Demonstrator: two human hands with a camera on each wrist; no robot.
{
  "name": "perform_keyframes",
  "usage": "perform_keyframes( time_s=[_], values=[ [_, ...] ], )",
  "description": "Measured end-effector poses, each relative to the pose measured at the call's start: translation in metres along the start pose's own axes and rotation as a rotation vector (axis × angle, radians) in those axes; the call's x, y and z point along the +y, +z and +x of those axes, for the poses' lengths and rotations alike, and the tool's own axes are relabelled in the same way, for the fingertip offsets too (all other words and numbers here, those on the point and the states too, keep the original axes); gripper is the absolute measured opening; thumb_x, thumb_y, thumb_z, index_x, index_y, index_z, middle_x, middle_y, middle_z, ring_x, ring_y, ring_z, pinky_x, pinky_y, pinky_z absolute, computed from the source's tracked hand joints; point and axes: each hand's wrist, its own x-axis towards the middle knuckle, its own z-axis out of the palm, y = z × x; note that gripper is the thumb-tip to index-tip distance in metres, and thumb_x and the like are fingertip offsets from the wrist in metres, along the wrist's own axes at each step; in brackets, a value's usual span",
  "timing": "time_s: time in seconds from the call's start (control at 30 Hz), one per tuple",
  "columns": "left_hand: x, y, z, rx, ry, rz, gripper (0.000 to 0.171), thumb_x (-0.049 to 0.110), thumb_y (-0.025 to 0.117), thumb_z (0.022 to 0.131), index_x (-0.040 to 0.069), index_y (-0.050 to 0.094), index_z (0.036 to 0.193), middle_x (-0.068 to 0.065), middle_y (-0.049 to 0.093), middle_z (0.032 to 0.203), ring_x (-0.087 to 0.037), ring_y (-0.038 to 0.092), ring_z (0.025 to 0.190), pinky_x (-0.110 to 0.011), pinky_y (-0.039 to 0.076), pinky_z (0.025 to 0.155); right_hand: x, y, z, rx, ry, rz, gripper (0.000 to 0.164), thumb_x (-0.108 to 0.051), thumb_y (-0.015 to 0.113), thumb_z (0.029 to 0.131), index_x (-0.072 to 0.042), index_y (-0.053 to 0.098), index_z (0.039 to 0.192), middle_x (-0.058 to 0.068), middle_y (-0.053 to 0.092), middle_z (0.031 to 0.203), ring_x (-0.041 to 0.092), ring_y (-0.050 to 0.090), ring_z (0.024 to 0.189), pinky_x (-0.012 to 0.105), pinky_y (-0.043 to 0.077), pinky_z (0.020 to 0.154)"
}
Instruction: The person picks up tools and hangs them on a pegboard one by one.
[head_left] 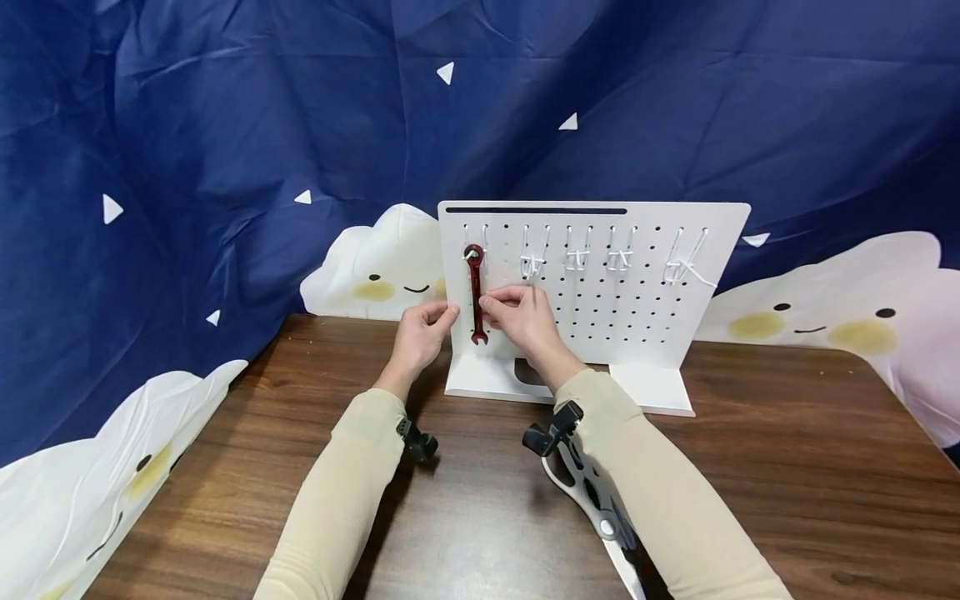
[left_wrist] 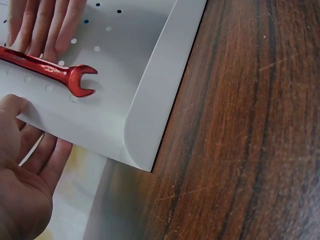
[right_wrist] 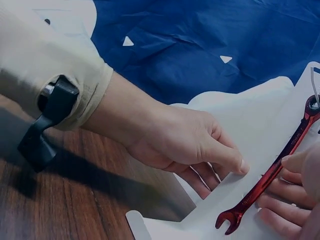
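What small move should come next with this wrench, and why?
Probably ease the right hand gently off the wrench. Its ring end is already over a hook and its open end points down, so it may well hang unaided. The left hand grips the edge of the pegboard, which should help steady it.

left sleeve (head_left: 330, 492): cream, long, close-fitting | right sleeve (head_left: 667, 483): same cream | left cuff (right_wrist: 100, 97): hemmed, rounded opening | left wrist mount (right_wrist: 59, 102): black, angular, silvery fitting (right_wrist: 47, 90) | right wrist mount (head_left: 552, 428): black, blocky | fingers (left_wrist: 59, 157): bare
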Motion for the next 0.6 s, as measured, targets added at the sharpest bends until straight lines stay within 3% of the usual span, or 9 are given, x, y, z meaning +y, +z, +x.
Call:
perform_keyframes(
  time_s=[0.27, 0.6],
  values=[
    [0.0, 0.0, 0.0, -0.002, -0.002, 0.0, 0.03, 0.021, 0.068, 0.108, -0.004, 0.079, 0.121, -0.028, 0.078, 0.109, -0.004, 0.059, 0.074, -0.022, 0.049, 0.076, -0.002, -0.01, -0.011, -0.042, 0.0, -0.047, 0.024, -0.013, 0.073, 0.104, 0.002, 0.078, 0.121, 0.022, 0.08, 0.115, 0.028, 0.076, 0.101, 0.03, 0.063, 0.088],
    [-0.001, 0.0, 0.0, 0.0, 0.0, 0.004, 0.029, 0.022, 0.069, 0.107, -0.002, 0.079, 0.121, -0.019, 0.08, 0.101, -0.007, 0.061, 0.075, -0.023, 0.05, 0.076, -0.006, -0.031, -0.036, -0.133, -0.048, -0.052, 0.03, -0.012, 0.063, 0.109, 0.009, 0.071, 0.128, 0.026, 0.077, 0.126, 0.026, 0.079, 0.105, 0.039, 0.063, 0.097]
  ],
)
